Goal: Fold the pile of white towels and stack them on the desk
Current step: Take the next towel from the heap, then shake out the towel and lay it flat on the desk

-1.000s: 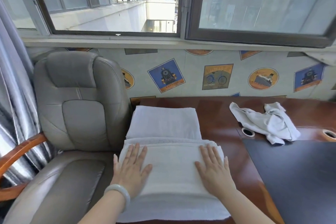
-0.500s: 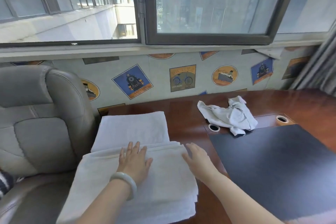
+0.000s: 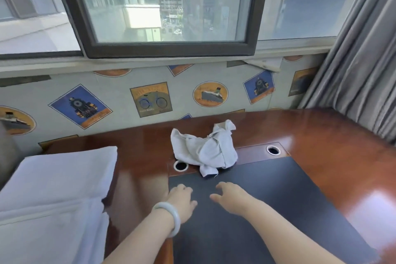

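Observation:
A crumpled white towel (image 3: 205, 149) lies at the back of the brown wooden desk (image 3: 321, 146), its lower corner on the dark desk mat (image 3: 267, 210). Two folded white towels sit at the left: the farther one (image 3: 64, 173) and a nearer one (image 3: 42, 231) overlapping its front edge. My left hand (image 3: 181, 201), with a pale bangle on the wrist, and my right hand (image 3: 232, 198) hover side by side over the mat, a short way in front of the crumpled towel. Both hold nothing, fingers loosely curled and apart.
Two round cable holes (image 3: 180, 165) (image 3: 273, 149) sit in the desk beside the crumpled towel. A papered wall with pictures (image 3: 150, 98) and a window run behind the desk. A grey curtain (image 3: 364, 60) hangs at the right. A chair back edge (image 3: 6, 152) shows at far left.
Both hands have left the folded towel at the left and moved right over the dark mat toward the crumpled towel. The view has swung to the right.

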The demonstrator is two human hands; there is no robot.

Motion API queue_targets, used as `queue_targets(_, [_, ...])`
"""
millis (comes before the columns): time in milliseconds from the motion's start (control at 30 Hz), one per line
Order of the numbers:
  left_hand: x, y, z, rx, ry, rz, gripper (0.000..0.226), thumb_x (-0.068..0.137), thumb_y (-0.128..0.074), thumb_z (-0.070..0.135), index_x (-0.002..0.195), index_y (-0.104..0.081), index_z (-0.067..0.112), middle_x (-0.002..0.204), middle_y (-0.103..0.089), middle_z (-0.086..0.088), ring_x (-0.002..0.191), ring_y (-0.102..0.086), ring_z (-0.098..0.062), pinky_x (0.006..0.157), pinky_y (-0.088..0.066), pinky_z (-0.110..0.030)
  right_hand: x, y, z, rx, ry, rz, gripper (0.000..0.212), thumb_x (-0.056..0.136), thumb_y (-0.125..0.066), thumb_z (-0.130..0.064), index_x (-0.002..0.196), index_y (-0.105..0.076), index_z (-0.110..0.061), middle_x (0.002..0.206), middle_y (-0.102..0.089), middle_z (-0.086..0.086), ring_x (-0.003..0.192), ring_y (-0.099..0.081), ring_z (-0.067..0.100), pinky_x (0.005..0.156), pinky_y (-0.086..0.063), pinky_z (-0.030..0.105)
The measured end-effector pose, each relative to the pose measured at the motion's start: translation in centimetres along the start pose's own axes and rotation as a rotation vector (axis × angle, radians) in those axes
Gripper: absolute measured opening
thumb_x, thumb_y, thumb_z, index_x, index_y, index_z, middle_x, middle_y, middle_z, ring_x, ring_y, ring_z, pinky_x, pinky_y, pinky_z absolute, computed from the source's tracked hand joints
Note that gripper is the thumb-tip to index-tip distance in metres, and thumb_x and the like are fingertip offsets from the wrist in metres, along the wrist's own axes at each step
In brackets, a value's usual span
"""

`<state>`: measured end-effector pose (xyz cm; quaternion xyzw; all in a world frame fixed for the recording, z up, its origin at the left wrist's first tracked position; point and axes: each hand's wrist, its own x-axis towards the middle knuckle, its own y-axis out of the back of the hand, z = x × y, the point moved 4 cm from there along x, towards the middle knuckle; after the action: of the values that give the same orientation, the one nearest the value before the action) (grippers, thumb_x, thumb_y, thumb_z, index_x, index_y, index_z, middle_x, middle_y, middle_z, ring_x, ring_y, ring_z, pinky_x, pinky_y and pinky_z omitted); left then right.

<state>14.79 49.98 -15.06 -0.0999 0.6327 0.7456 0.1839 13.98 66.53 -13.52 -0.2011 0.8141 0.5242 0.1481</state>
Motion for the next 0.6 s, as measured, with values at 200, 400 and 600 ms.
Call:
queue_targets(200, [6.5,-1.3,5.8,-0.001,0.054,-0.070,0.054,0.101,-0.042,0.042,0.149,-0.032,0.019,0.150,-0.033,-0.004,0.136,-0.037,-0.027,0.110,-0.032,-0.044,4.6,3.5,6.2,-0.073,0.032,-0.037,0.065,0.098,-0.050,-0.048,0.151,-0.030,-0.016,0.153,-0.036,0.005,0.139,-0.036,0.026,0.111,-0.035,0.040])
queue_targets(400, [15.8,-0.5,7.1,-0.135,0.098,-0.092,0.047,0.100,-0.047,0.041,0.140,-0.039,0.019,0.149,-0.030,-0.003,0.128,-0.044,-0.029,0.104,-0.039,-0.038,10.6,6.4,8.7,-0.070,0.011,-0.056,0.065,0.096,-0.057,-0.045,0.149,-0.033,-0.016,0.151,-0.037,0.004,0.138,-0.036,0.026,0.113,-0.034,0.041])
queue_targets(600, [23.3,0.8,6.9,-0.332,0.258,0.005,0.051,0.099,-0.049,0.027,0.145,-0.028,0.027,0.154,-0.006,-0.005,0.125,-0.045,-0.029,0.100,-0.045,-0.036,17.5,8.5,9.3,-0.059,0.071,-0.074,0.063,0.098,-0.054,-0.039,0.152,-0.029,-0.016,0.157,-0.028,0.003,0.138,-0.037,0.024,0.113,-0.034,0.038])
